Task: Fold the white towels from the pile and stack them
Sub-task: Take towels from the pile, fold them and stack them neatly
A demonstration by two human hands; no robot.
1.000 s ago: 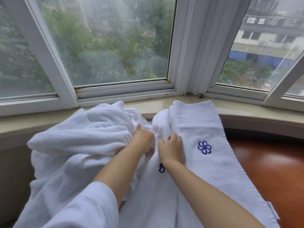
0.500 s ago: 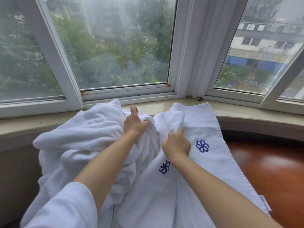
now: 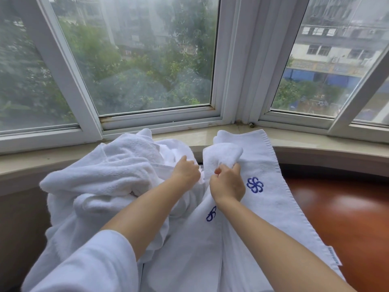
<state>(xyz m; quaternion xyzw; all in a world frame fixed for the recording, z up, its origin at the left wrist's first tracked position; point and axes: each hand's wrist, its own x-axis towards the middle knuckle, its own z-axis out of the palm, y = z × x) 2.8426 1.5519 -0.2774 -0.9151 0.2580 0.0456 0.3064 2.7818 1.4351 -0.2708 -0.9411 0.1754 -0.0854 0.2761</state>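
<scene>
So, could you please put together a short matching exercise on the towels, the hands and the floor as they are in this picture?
Things:
1. right hand
2. left hand
3. crumpled towel pile
4. wooden floor

States or places:
A. reddish brown, at the right
B. heaped at the left against the windowsill
C. grips a bunched towel end
D. reaches into the cloth between pile and logo towel

Pairs: 1-C, 2-D, 3-B, 4-A
</scene>
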